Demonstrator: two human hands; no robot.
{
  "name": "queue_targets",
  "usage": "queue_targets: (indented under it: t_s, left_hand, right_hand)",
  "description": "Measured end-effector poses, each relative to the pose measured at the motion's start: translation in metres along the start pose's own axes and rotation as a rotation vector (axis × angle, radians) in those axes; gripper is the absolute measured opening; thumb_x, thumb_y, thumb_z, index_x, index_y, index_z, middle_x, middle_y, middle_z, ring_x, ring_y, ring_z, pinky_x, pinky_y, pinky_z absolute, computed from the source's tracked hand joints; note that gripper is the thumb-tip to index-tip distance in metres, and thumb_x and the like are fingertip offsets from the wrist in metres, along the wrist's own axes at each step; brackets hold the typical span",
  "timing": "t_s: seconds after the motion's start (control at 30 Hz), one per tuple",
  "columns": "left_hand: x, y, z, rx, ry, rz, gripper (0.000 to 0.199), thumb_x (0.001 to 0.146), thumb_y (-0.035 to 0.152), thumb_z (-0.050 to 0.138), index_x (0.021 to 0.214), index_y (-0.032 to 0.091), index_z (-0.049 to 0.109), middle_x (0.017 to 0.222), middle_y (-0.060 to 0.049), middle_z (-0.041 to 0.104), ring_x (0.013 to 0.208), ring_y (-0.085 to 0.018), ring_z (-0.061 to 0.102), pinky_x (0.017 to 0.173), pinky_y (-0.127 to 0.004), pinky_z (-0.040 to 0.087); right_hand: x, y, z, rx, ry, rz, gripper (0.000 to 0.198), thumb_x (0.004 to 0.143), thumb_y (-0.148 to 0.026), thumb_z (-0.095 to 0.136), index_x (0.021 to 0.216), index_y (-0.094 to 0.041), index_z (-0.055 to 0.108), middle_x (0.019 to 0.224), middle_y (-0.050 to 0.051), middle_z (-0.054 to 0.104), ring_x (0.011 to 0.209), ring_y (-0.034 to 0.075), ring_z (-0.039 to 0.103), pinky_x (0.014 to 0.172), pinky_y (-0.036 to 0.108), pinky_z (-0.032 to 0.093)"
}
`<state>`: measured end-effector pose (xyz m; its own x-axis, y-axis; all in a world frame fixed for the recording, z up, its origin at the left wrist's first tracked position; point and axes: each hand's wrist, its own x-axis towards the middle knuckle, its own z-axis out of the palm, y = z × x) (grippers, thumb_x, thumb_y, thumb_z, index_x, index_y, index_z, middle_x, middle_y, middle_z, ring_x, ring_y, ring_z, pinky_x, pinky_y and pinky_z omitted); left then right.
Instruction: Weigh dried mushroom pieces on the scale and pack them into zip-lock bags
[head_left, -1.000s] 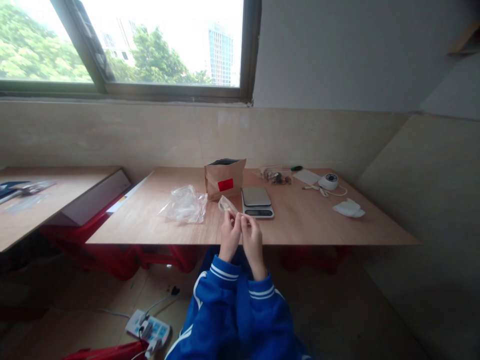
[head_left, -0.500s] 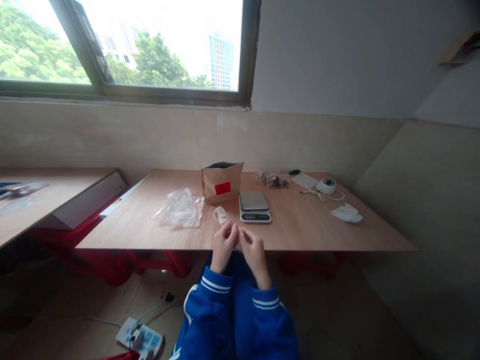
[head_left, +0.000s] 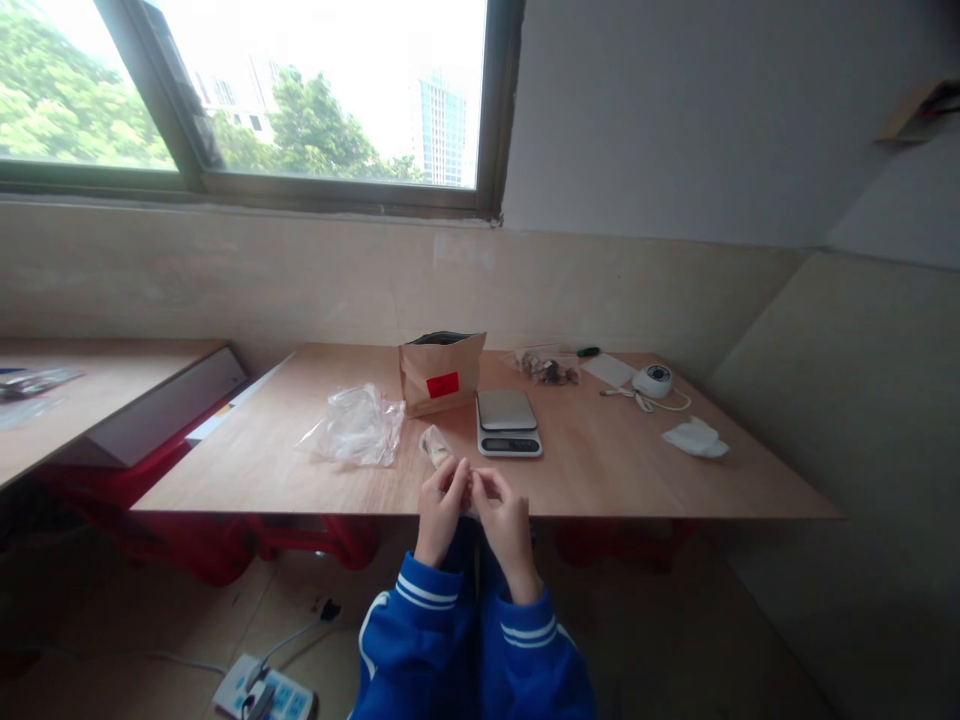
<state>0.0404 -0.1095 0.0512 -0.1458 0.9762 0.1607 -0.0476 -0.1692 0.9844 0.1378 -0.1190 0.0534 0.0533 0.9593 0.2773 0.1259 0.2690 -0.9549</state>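
My left hand (head_left: 441,510) and my right hand (head_left: 501,515) meet at the table's front edge, thumbs and fingertips pinched close together. Between them is a small clear plastic bag (head_left: 470,507), mostly covered by the fingers; its contents cannot be made out. Just beyond my left fingertips lies a small clear packet (head_left: 433,442) with something pale in it. Past my hands stands a digital kitchen scale (head_left: 510,422) with a bare metal plate. Left of the scale, a brown paper pouch (head_left: 441,378) with a red label stands upright, its top open.
Crumpled clear plastic bags (head_left: 358,425) lie at left on the table (head_left: 622,480). At the back right are a bag of small parts (head_left: 547,366), a green-handled tool (head_left: 588,352), a white dome camera (head_left: 652,380) and a white wrapper (head_left: 696,437). A power strip (head_left: 262,690) is on the floor.
The view has shifted slightly, so the table sits a little lower. My hands stay together, pinching at the table edge, with small finger movements.
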Motion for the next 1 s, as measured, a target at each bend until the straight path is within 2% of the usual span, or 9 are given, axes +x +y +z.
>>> queue_targets:
  t_s: [0.13,0.2,0.4,0.57,0.7,0.77,0.83,0.93,1.0]
  left_hand:
    - [-0.001,-0.001,-0.004,-0.065,-0.097,-0.039,0.037,0.083,0.049,0.05,0.063,0.018,0.045,0.052,0.005,0.042,0.047,-0.008,0.042,0.044,-0.02,0.032]
    - [-0.001,-0.002,-0.006,-0.048,-0.153,-0.032,0.037,0.084,0.048,0.048,0.065,0.017,0.049,0.051,0.004,0.044,0.046,-0.009,0.043,0.043,-0.02,0.032]
    - [-0.001,-0.006,-0.007,0.09,-0.201,0.033,0.036,0.087,0.044,0.047,0.062,0.017,0.047,0.049,0.004,0.045,0.045,-0.009,0.043,0.045,-0.022,0.032]
    - [-0.006,-0.007,-0.012,0.124,-0.098,0.091,0.04,0.087,0.042,0.046,0.055,0.018,0.041,0.046,0.004,0.04,0.044,-0.009,0.039,0.046,-0.022,0.031]
    - [0.002,-0.017,-0.02,-0.035,-0.046,0.16,0.039,0.087,0.044,0.043,0.059,0.018,0.05,0.066,-0.001,0.05,0.061,-0.012,0.05,0.055,-0.023,0.04]
    - [0.016,-0.026,-0.018,-0.18,0.081,0.168,0.038,0.087,0.048,0.037,0.069,0.019,0.054,0.084,-0.004,0.056,0.077,-0.014,0.056,0.069,-0.026,0.046]
    - [0.035,-0.033,-0.012,-0.251,0.153,0.092,0.033,0.083,0.05,0.045,0.087,0.021,0.058,0.097,-0.005,0.06,0.09,-0.017,0.058,0.078,-0.029,0.047]
    - [0.064,-0.033,-0.002,-0.357,-0.006,-0.081,0.053,0.08,0.062,0.041,0.106,0.019,0.058,0.1,-0.01,0.065,0.089,-0.02,0.062,0.075,-0.032,0.049]
    - [0.08,-0.027,0.002,-0.324,-0.001,-0.059,0.057,0.08,0.063,0.04,0.106,0.017,0.06,0.092,-0.011,0.067,0.084,-0.021,0.063,0.071,-0.032,0.049]
  right_hand:
    - [0.005,0.004,-0.003,0.16,-0.049,0.038,0.023,0.084,-0.039,0.053,0.081,-0.018,0.063,0.076,0.004,0.07,0.069,0.019,0.067,0.062,0.028,0.054]
    - [0.007,0.009,-0.002,0.237,-0.022,0.085,0.025,0.083,-0.042,0.055,0.079,-0.018,0.062,0.078,0.005,0.07,0.068,0.019,0.067,0.061,0.028,0.054]
    - [0.007,0.023,0.009,0.239,0.215,0.135,0.033,0.081,-0.048,0.056,0.087,-0.016,0.062,0.091,0.011,0.071,0.08,0.022,0.068,0.07,0.033,0.055]
    - [0.028,0.03,-0.011,0.214,0.527,0.16,0.037,0.082,-0.052,0.049,0.087,-0.016,0.057,0.09,0.013,0.07,0.068,0.021,0.067,0.059,0.031,0.053]
    - [0.053,0.015,-0.025,0.229,0.434,0.065,0.032,0.083,-0.048,0.05,0.086,-0.017,0.056,0.095,0.012,0.07,0.07,0.019,0.067,0.064,0.032,0.053]
    - [0.067,0.005,-0.023,0.234,0.396,0.014,0.029,0.083,-0.046,0.051,0.085,-0.017,0.055,0.093,0.011,0.07,0.073,0.019,0.067,0.065,0.031,0.053]
    - [0.083,-0.001,-0.017,0.241,0.344,-0.01,0.029,0.083,-0.046,0.05,0.085,-0.018,0.055,0.091,0.01,0.071,0.074,0.019,0.067,0.064,0.031,0.052]
    - [0.105,0.004,-0.006,0.183,0.174,0.01,0.029,0.083,-0.046,0.048,0.085,-0.017,0.056,0.084,0.009,0.071,0.065,0.018,0.065,0.059,0.031,0.051]
    - [0.116,0.01,-0.002,0.067,0.125,-0.024,0.027,0.081,-0.043,0.051,0.084,-0.017,0.057,0.082,0.009,0.069,0.067,0.019,0.064,0.063,0.032,0.051]
